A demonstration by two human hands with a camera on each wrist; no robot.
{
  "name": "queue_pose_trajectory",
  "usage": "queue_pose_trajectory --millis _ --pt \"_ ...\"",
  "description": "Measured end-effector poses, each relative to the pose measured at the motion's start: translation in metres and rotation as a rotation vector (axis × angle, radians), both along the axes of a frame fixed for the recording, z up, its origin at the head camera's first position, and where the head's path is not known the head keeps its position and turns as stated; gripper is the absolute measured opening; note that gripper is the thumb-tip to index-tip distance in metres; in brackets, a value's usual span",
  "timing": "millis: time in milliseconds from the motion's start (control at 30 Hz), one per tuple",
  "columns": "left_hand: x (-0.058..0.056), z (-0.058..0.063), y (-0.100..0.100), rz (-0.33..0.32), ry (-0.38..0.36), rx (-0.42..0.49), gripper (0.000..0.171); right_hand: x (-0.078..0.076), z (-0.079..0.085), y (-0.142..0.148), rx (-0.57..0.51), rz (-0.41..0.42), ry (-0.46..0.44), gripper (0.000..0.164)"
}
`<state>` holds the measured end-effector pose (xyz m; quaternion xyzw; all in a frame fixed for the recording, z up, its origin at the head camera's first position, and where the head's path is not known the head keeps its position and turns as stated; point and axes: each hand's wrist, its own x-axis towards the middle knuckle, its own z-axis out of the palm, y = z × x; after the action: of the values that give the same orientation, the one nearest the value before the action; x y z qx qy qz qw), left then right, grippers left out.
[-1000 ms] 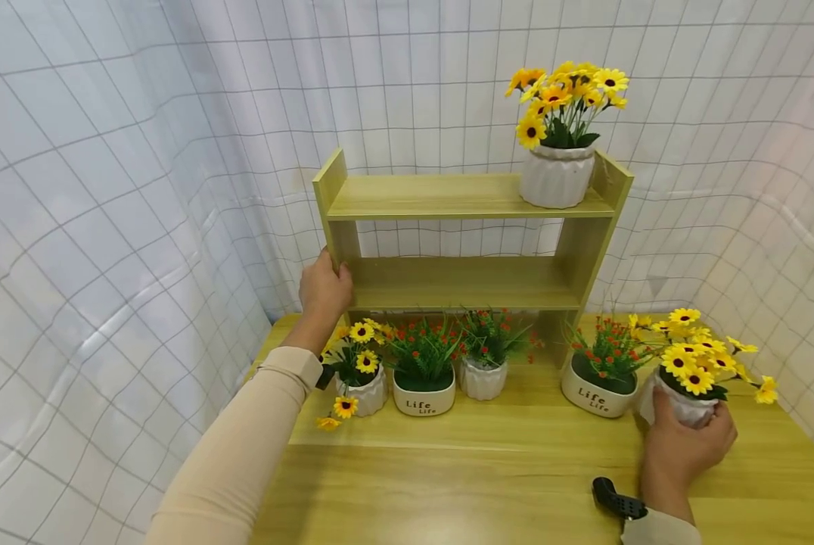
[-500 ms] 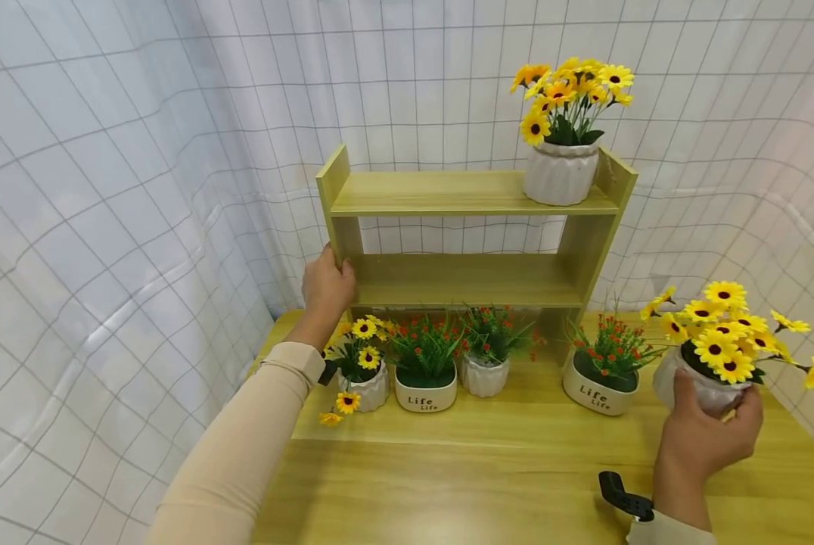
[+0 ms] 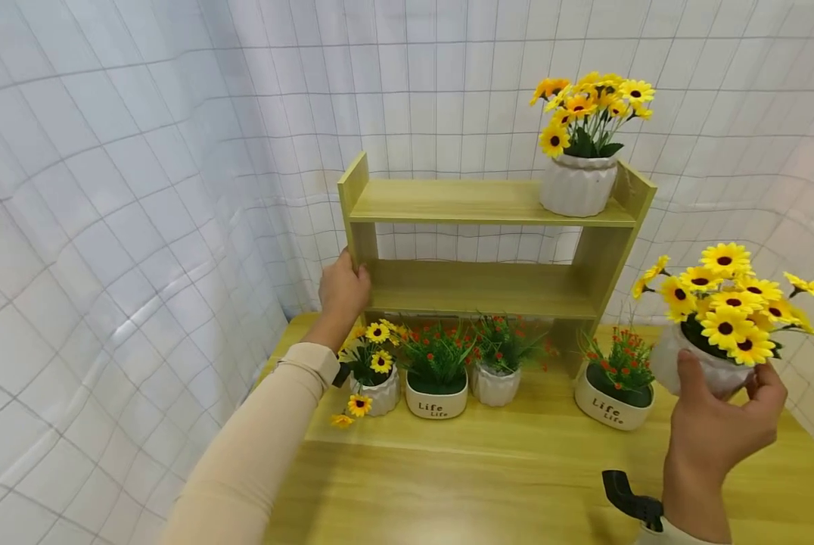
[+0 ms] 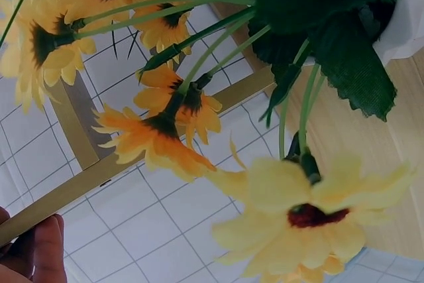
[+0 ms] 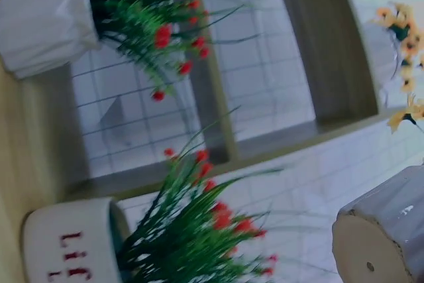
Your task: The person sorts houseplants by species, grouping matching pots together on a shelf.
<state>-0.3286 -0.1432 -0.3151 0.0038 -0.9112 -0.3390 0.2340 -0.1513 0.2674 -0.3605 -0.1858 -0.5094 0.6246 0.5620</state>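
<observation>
My left hand (image 3: 344,289) grips the left side panel of the wooden shelf (image 3: 475,288), near the middle board. In the left wrist view its fingertips (image 4: 50,246) curl round the panel's edge. On the right, my right hand (image 3: 723,428) holds a white pot of yellow daisy-like flowers (image 3: 727,322), thumb on the near side, raised above the table and tilted. The bottom of that white pot (image 5: 371,250) shows in the right wrist view. A second white pot of yellow-orange flowers (image 3: 579,185) stands at the right end of the top board.
Along the shelf's foot stand a small yellow-flowered pot (image 3: 380,392), an oval "Life" planter (image 3: 437,401), a white pot with red flowers (image 3: 495,384) and another "Life" planter (image 3: 611,405). A grid-patterned curtain (image 3: 448,91) surrounds the wooden table (image 3: 475,477).
My right hand has lifted the yellow-flowered pot off the table, upward and slightly right. The left hand keeps its grip on the shelf. The head view has shifted a little.
</observation>
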Motion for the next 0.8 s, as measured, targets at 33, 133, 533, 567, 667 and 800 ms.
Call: queue_pose_trajectory --millis 33,133,533,567,667,800 --pt "-0.001 0.0 0.001 0.001 0.006 0.001 0.035 0.001 0.005 -0.003 0.013 0.011 0.016 0.062" --pt "-0.001 0.0 0.004 0.018 0.015 0.006 0.033 0.002 0.02 -0.013 0.066 0.04 0.027 0.062" --pt "-0.002 0.001 0.003 0.015 -0.005 0.006 0.034 -0.014 0.074 -0.059 0.198 0.137 0.16 0.058" --pt "-0.002 0.001 0.003 0.016 -0.004 0.004 0.035 -0.017 0.078 -0.063 0.207 0.148 0.169 0.058" --pt "-0.002 0.001 0.003 0.016 -0.011 0.006 0.036 -0.025 0.088 -0.073 0.236 0.173 0.185 0.057" --pt "-0.001 0.0 0.004 0.011 -0.024 0.018 0.036 -0.037 0.1 -0.085 0.263 0.227 0.213 0.059"
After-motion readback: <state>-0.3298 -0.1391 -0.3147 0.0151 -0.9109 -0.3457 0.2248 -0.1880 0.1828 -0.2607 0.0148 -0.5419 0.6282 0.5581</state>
